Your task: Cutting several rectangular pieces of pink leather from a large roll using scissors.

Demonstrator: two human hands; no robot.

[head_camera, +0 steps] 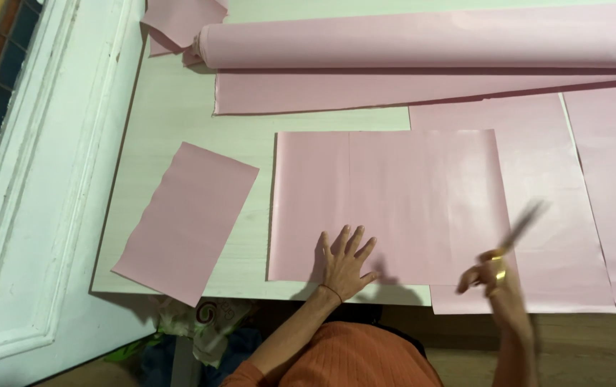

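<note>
My left hand (346, 259) lies flat with fingers spread on the near edge of a large pink rectangular sheet (394, 201) on the table. My right hand (496, 278) is to the right, over the sheet's lower right corner, gripping scissors (519, 228) with yellow handles. The blades point up and away and are blurred by motion. A smaller pink piece (188, 218) lies tilted to the left of the big sheet.
A pink roll of material (422, 39) runs across the back of the white table (179, 115), its loose end spread below it. More pink sheets (609, 186) lie to the right. A white wall ledge (50, 179) is at left; bags (208, 322) sit under the table.
</note>
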